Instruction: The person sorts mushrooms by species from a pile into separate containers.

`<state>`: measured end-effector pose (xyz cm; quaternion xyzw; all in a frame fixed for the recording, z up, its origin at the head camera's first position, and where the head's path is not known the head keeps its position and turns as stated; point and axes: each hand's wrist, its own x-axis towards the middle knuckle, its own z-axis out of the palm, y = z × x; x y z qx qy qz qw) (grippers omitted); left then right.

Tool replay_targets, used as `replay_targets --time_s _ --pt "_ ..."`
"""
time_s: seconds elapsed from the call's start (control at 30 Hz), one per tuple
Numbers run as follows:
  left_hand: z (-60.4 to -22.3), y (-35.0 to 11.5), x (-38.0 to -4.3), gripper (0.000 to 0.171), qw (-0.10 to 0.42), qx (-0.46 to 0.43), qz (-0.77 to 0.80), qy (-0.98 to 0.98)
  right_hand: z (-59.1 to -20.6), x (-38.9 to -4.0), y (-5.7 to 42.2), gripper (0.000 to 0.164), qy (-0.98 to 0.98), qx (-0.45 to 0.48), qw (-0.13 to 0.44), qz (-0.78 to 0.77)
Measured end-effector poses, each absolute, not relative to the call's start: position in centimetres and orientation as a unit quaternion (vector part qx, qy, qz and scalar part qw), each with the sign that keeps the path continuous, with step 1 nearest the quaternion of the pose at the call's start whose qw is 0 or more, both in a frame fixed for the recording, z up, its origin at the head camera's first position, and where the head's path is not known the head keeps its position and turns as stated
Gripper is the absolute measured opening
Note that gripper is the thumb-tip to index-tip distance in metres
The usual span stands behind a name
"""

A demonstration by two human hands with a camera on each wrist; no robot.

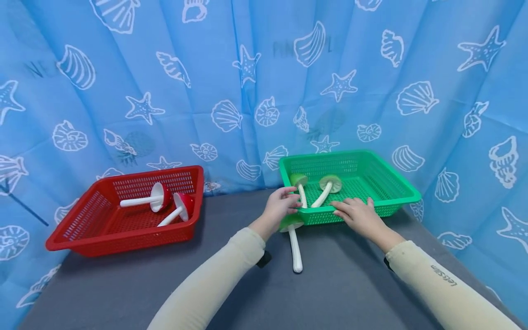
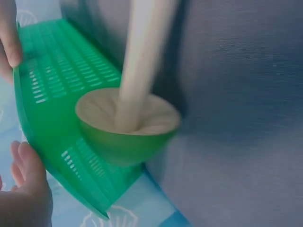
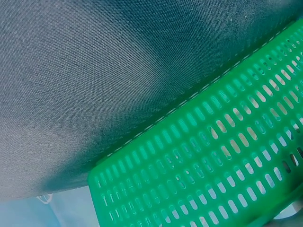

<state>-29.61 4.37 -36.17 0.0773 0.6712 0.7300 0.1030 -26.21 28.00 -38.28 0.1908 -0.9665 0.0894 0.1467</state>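
Note:
A toy mushroom point(image 1: 295, 250) with a green cap and white stem lies on the table outside the green basket point(image 1: 396, 201), its cap by the basket's left front corner. Over that corner my left hand point(image 1: 277, 208) hovers with loosely bent fingers, holding nothing. In the left wrist view, the mushroom's cap point(image 2: 128, 142) shows its pale underside. My right hand point(image 1: 360, 217) grips the basket's front rim, thumb outside and fingers over the inside. Two more green-capped mushrooms lie inside the basket; one is the middle mushroom point(image 1: 330, 184). The right wrist view shows mostly the basket wall point(image 3: 199, 156).
On the left stands a red basket point(image 1: 123, 238) holding two red-capped mushrooms, one of them the front mushroom point(image 1: 184, 206). A dark grey cloth point(image 1: 330, 293) covers the table. Behind both baskets hangs a blue curtain point(image 1: 264, 91) with shell and starfish prints.

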Motion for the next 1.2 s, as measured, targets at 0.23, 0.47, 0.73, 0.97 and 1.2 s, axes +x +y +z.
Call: replay_targets --time_s 0.23,0.47,0.73,0.97,1.2 --pt "-37.7 1.2 -27.2 0.037 0.125 0.058 0.723 0.677 -38.6 -26.2 28.3 0.035 -0.968 0.188 0.145 0.087" --pt "-39.1 -0.4 -25.5 0.033 0.143 0.017 0.726 0.672 -38.6 -26.5 28.1 0.035 -0.966 0.194 0.148 0.085" --pt "-40.0 -0.9 -24.3 0.036 0.183 0.000 0.717 0.672 -38.5 -26.7 28.0 0.034 -0.968 0.191 0.140 0.086" --pt "-40.8 -1.1 -23.8 0.038 0.196 -0.011 0.712 0.674 -38.1 -26.5 27.8 0.034 -0.965 0.196 0.148 0.091" --pt "-41.4 -0.4 -23.6 0.041 0.207 -0.021 0.708 0.675 -38.2 -26.3 27.7 0.034 -0.966 0.194 0.146 0.086"
